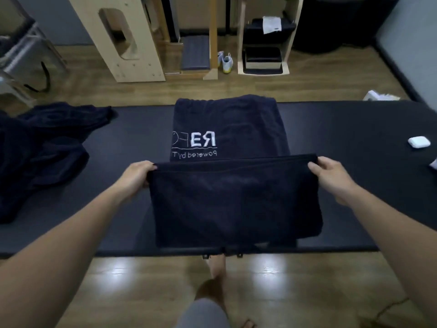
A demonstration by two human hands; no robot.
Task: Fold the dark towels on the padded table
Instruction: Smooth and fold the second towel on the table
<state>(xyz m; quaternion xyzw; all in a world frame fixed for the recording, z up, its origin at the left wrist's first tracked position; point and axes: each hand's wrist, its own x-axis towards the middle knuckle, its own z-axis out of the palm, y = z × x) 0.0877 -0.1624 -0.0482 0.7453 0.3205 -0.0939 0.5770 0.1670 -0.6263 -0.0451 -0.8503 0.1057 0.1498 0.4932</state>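
I'm early in this job, I reckon: one towel (236, 204) sits mid-surface (343, 129), its near part lifted for what looks like a fold toward the lettered half at twelve o'clock. A crumpled heap of towels (47, 147) at nine o'clock is not yet folded. My left hand (136, 177) and right hand (331, 176) each pinch an upper corner, fingers (147, 165) curled tight over the hem.

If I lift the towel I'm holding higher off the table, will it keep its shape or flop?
Likely floppy: the towel drapes limp below the corners that the left hand and right hand pinch. Probably light, since fingertip grips carry it. Releasing one corner would likely let the folded layers fall open.
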